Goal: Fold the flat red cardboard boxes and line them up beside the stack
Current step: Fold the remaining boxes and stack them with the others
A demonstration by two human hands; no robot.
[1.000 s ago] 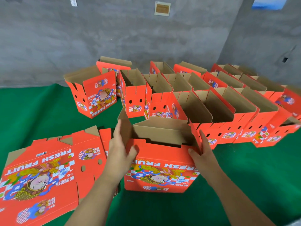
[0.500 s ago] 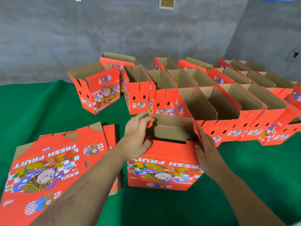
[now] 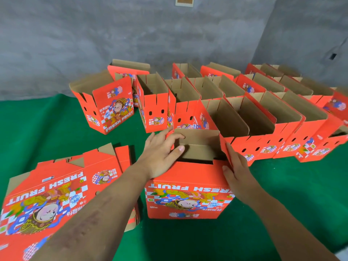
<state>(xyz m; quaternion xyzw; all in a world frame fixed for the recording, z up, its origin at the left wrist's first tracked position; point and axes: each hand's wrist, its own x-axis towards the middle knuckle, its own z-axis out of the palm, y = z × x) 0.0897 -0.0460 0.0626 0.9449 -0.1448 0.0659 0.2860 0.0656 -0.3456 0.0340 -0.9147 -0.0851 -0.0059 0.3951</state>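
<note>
Half-erected red box (image 3: 188, 189) on the green surface (image 3: 282, 194), between the flat stack (image 3: 56, 194) and the rows of finished boxes (image 3: 263, 117). The left hand (image 3: 160, 157), a second ago flat on the side panel, now curls over the left flap, folding it inward. The right hand (image 3: 235, 172) rests open against the right flap. Closure has likely begun; placement in line remains.

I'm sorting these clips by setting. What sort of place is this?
Probably a bare workshop or packing room, not a home: a rough grey concrete wall, green floor covering, rows of folded red fruit boxes and a stack of flat ones on the floor.
</note>
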